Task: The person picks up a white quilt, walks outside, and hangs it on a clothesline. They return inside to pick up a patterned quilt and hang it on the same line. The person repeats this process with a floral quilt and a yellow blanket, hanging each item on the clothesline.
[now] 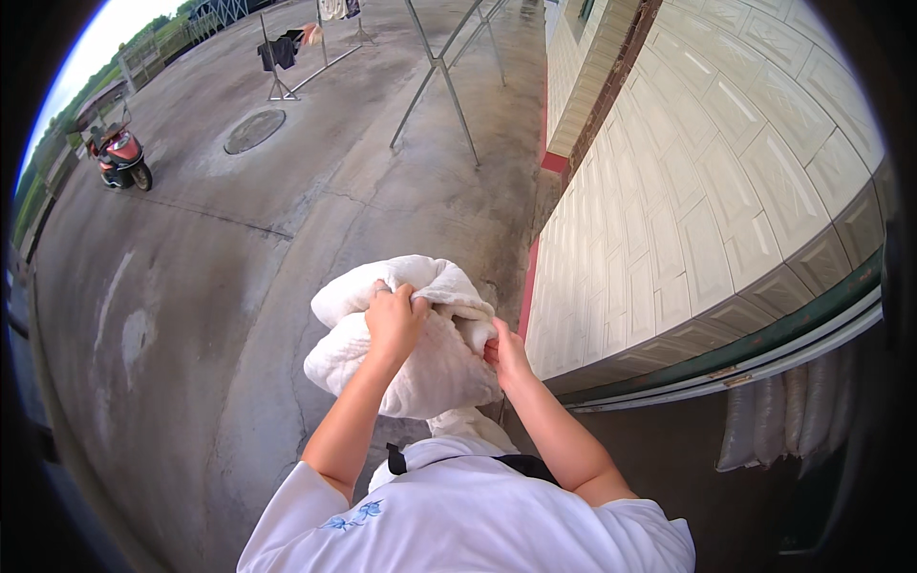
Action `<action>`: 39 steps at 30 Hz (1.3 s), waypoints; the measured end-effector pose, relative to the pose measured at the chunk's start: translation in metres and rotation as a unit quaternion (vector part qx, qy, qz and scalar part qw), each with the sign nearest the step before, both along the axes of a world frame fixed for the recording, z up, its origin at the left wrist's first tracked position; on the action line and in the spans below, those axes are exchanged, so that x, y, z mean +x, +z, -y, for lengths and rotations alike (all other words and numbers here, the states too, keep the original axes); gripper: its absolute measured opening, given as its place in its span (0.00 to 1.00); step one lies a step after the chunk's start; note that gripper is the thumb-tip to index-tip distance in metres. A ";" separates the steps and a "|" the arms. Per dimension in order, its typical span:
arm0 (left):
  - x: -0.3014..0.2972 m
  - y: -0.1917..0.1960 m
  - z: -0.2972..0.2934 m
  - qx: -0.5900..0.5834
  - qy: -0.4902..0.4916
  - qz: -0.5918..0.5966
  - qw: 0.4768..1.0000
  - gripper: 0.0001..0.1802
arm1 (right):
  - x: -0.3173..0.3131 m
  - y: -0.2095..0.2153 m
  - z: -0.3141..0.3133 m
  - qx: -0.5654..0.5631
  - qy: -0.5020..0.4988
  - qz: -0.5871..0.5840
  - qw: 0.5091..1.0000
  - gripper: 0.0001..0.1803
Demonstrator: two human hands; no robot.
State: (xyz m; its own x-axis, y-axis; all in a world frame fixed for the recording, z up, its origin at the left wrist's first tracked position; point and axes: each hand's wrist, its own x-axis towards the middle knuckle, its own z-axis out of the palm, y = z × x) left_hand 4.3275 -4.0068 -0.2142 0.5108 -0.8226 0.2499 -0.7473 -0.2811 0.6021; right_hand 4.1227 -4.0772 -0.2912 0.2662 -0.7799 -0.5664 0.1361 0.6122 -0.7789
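Observation:
I hold a bundled white fluffy cloth (420, 368), like a towel or blanket, in front of my chest. My left hand (394, 320) grips the top of the bundle with fingers curled into a fold. My right hand (503, 351) pinches its right side, partly tucked under a fold. Both forearms rise from the lower edge, out of the short sleeves of a white shirt. A loose end of the cloth hangs down toward my chest.
A tiled wall (707, 210) runs along my right. Metal drying racks (449, 86) stand ahead on the concrete yard, one farther rack with dark clothes (279, 53). A red scooter (122, 158) is parked far left near a round manhole cover (254, 130).

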 end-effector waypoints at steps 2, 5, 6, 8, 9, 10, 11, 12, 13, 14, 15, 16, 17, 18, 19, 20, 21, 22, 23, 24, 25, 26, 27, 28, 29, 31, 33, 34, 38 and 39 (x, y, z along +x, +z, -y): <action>0.021 0.003 0.059 0.002 -0.018 0.012 1.000 0.14 | 0.023 0.019 0.059 0.110 0.004 0.030 0.994 0.27; 0.039 0.009 0.158 0.002 -0.070 0.014 0.997 0.14 | 0.038 -0.017 0.170 0.171 0.096 0.102 0.975 0.34; 0.044 0.009 0.182 0.016 -0.088 0.013 0.996 0.14 | 0.043 -0.037 0.194 0.199 0.127 0.146 0.961 0.36; 0.059 0.017 0.240 -0.012 -0.095 0.043 0.995 0.13 | 0.063 -0.044 0.251 0.177 0.110 0.137 0.968 0.36; 0.068 0.019 0.267 -0.025 -0.093 0.049 0.994 0.13 | 0.072 -0.037 0.274 0.141 0.098 0.107 0.979 0.36; 0.079 0.022 0.296 -0.027 -0.087 0.042 0.995 0.13 | 0.081 -0.030 0.299 0.103 0.086 0.077 0.988 0.36; 0.092 0.027 0.325 -0.029 -0.081 0.035 0.996 0.13 | 0.092 -0.023 0.324 0.104 0.062 0.058 0.991 0.36; 0.099 0.030 0.358 -0.035 -0.082 0.031 0.996 0.12 | 0.098 -0.017 0.352 0.099 0.033 0.041 0.994 0.36; 0.107 0.034 0.392 -0.036 -0.091 0.025 0.995 0.12 | 0.104 -0.015 0.382 0.095 0.003 0.024 0.995 0.35; 0.117 0.039 0.428 -0.036 -0.100 0.019 0.994 0.12 | 0.107 -0.016 0.415 0.078 0.000 0.038 0.996 0.35; 0.127 0.039 0.462 -0.035 -0.110 0.012 0.993 0.12 | 0.110 -0.020 0.445 0.064 -0.002 0.052 0.997 0.35; 0.136 0.037 0.499 -0.042 -0.120 0.014 0.992 0.12 | 0.113 -0.024 0.475 0.050 -0.005 0.066 0.997 0.36; 0.145 0.034 0.536 -0.050 -0.130 0.016 0.990 0.12 | 0.116 -0.028 0.503 0.045 -0.018 0.044 0.998 0.37; 0.153 0.032 0.576 -0.060 -0.139 0.020 0.988 0.12 | 0.119 -0.025 0.534 0.038 -0.030 0.022 0.999 0.38; 0.159 0.030 0.615 -0.067 -0.143 0.014 0.987 0.13 | 0.122 -0.022 0.567 0.031 -0.041 0.001 0.999 0.40; 0.162 0.027 0.655 -0.073 -0.146 0.008 0.986 0.13 | 0.127 -0.019 0.603 0.027 -0.040 -0.059 0.997 0.42; 0.161 0.021 0.688 -0.069 -0.153 -0.004 0.986 0.13 | 0.126 -0.016 0.629 0.035 -0.041 -0.124 0.991 0.43; 0.161 0.027 0.725 -0.067 -0.168 -0.013 0.984 0.13 | 0.126 -0.006 0.667 0.026 -0.042 -0.185 0.981 0.45; 0.159 0.032 0.760 -0.064 -0.182 -0.021 0.981 0.13 | 0.114 -0.030 0.701 -0.041 -0.027 -0.218 0.975 0.52; 0.160 0.034 0.793 -0.058 -0.192 -0.027 0.979 0.13 | 0.109 -0.035 0.731 -0.109 -0.011 -0.288 0.951 0.54; 0.160 0.036 0.828 -0.094 -0.198 -0.001 0.976 0.13 | 0.106 -0.036 0.760 -0.175 0.002 -0.355 0.918 0.55; 0.161 0.041 0.864 -0.108 -0.206 0.000 0.973 0.13 | 0.105 -0.038 0.794 -0.238 0.014 -0.419 0.876 0.57; 0.165 0.043 0.899 -0.113 -0.202 0.002 0.973 0.13 | 0.113 -0.011 0.828 -0.210 0.050 -0.441 0.871 0.59; 0.164 0.047 0.931 -0.119 -0.207 0.000 0.971 0.13 | 0.119 0.016 0.855 -0.195 0.078 -0.471 0.857 0.60; 0.163 0.054 0.963 -0.151 -0.213 -0.003 0.965 0.11 | 0.123 0.040 0.886 -0.183 0.104 -0.499 0.841 0.61; 0.164 0.054 1.031 -0.169 -0.226 0.006 0.959 0.11 | 0.122 0.039 0.949 -0.186 0.115 -0.575 0.789 0.64; 0.168 0.057 1.097 -0.183 -0.231 0.009 0.956 0.11 | 0.115 0.017 1.023 -0.312 0.090 -0.582 0.746 0.65; 0.171 0.058 1.131 -0.188 -0.234 0.006 0.954 0.11 | 0.117 0.017 1.061 -0.378 0.081 -0.578 0.719 0.66; 0.188 0.081 1.251 -0.155 -0.257 0.008 0.954 0.13 | 0.124 0.032 1.201 -0.466 0.110 -0.499 0.722 0.72; 0.194 0.090 1.277 -0.140 -0.271 0.006 0.952 0.13 | 0.123 0.032 1.241 -0.512 0.101 -0.435 0.734 0.74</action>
